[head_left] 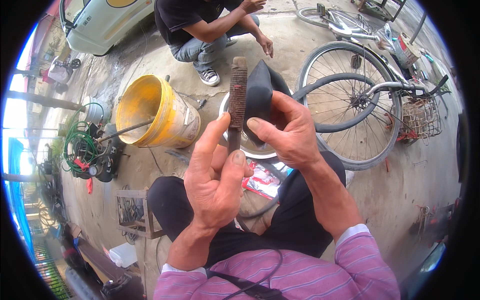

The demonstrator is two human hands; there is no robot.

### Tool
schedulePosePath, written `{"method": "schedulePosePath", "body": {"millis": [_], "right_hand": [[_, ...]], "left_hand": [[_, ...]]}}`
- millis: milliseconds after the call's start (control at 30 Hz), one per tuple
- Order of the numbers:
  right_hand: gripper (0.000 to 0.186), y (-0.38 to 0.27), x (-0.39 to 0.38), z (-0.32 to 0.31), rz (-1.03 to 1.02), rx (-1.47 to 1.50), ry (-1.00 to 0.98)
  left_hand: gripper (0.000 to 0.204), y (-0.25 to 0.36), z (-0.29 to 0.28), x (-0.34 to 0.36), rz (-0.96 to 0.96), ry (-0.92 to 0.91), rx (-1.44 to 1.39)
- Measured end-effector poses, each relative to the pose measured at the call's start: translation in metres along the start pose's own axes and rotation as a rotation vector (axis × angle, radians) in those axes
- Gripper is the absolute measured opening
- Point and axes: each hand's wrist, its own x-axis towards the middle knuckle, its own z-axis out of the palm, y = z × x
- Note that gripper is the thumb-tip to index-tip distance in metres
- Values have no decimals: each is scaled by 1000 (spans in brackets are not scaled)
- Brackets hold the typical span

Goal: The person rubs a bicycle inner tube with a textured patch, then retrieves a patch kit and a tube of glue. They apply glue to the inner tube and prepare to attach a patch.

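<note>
My left hand (215, 185) is closed around the lower end of a narrow rasp (238, 95), which stands upright with a worn, ribbed brown face. Its thumb and fingers pinch the dark, smooth part. Just to the right, my right hand (290, 130) grips a black rubber inner tube (259, 92), pulled flat and folded to a point at the top. The tube's edge is right beside the rasp; whether they touch I cannot tell. A long loop of the tube (345, 78) runs right across the bicycle wheel (310, 60).
Behind my hands is a round basin with a white rim (257, 154). A yellow-stained bucket (185, 117) lies tilted at left, near an air compressor (105, 162) with a green hose. A person (200, 30) squats ahead. A bicycle (385, 90) lies at right; a red-and-white packet (262, 181) lies between my knees.
</note>
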Motion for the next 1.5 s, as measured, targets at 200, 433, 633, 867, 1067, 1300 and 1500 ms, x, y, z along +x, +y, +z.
{"method": "schedulePosePath", "body": {"millis": [200, 433, 633, 867, 1067, 1300, 1500], "right_hand": [[31, 1, 0, 4, 21, -77, -65], [33, -5, 0, 2, -14, -24, -3], [35, 0, -1, 3, 13, -160, -60], [31, -1, -1, -1, -34, -9, -13], [24, 2, -3, 4, -26, -84, -49], [19, 1, 2, -2, -35, -31, 54], [16, 12, -1, -2, -29, -96, 3]], "left_hand": [[56, -3, 4, 22, -84, -43, -23], [57, 5, -4, 2, -64, -54, 11], [56, 3, 2, 22, -93, -57, -36], [58, 8, -6, 4, -50, -62, -21], [55, -5, -1, 17, -60, -57, 34], [56, -4, -11, -2, 11, -92, 97], [56, -5, 3, 16, -49, -87, 57]]}}
